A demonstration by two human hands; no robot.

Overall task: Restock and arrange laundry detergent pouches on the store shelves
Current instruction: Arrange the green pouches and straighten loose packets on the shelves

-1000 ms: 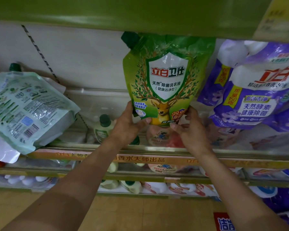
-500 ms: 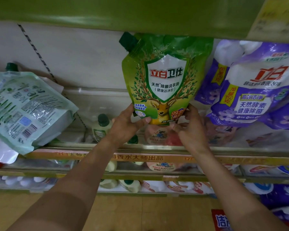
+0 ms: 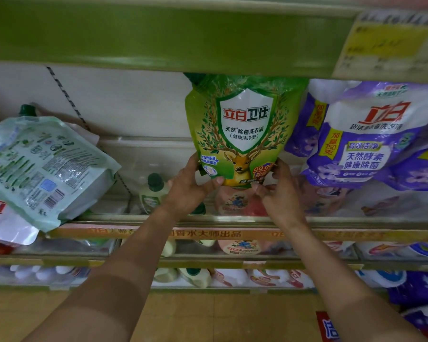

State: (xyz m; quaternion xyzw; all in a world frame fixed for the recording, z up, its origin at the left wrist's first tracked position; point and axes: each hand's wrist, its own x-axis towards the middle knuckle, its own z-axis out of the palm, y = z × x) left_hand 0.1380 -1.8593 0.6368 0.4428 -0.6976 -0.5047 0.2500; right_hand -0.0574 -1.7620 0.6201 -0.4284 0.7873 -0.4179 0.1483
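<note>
A green detergent pouch point(image 3: 242, 129) with a white shield and a deer stands upright on the shelf, its top tucked under the green shelf above. My left hand point(image 3: 190, 188) grips its lower left corner, thumb across the front. My right hand point(image 3: 277, 191) pinches its lower right corner. Purple and white pouches point(image 3: 366, 137) stand right beside it on the right. A pale green pouch point(image 3: 42, 169) lies tilted on its back at the far left, its dark cap pointing up.
The shelf has a clear front rail point(image 3: 356, 220) with an orange label strip. Bare shelf space lies between the tilted pouch and the green one. Bottles point(image 3: 153, 191) and more pouches fill the lower shelves. A yellow price tag point(image 3: 391, 43) hangs top right.
The green pouch and both hands keep their hold; the pouch's top has slid a little further up under the upper shelf. The view shifted slightly.
</note>
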